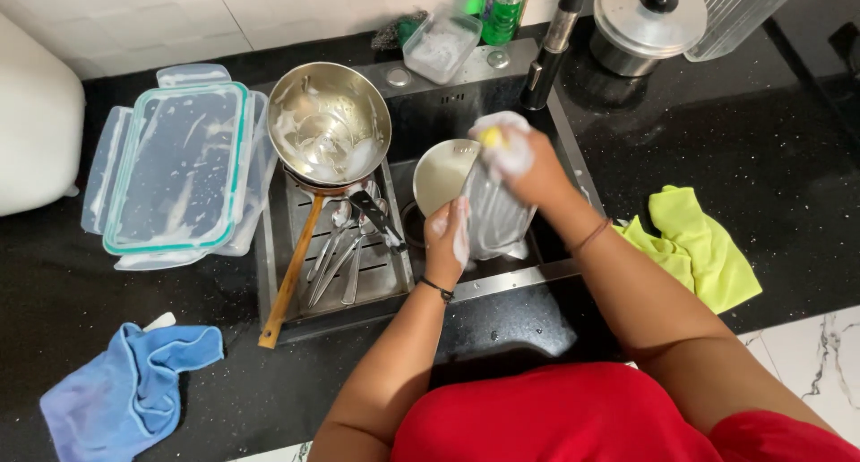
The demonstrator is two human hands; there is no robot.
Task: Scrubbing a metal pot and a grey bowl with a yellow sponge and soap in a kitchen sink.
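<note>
Left hand (pixel 445 238) grips soapy ribbed glass (pixel 495 216) over sink (pixel 466 104), fingers wrapped round its side. Right hand (pixel 520 158) clenched on sudsy sponge (pixel 494 135) at glass top. One steel bowl (pixel 439 175) just behind fingers. One pan (pixel 330 122), several spoons (pixel 336 247) left of fingers. Two cloths: blue (pixel 125 390), yellow (pixel 694 243). Stacked plastic lids (pixel 179 166). Black speckled counter (pixel 717 131), white tiled wall.
</note>
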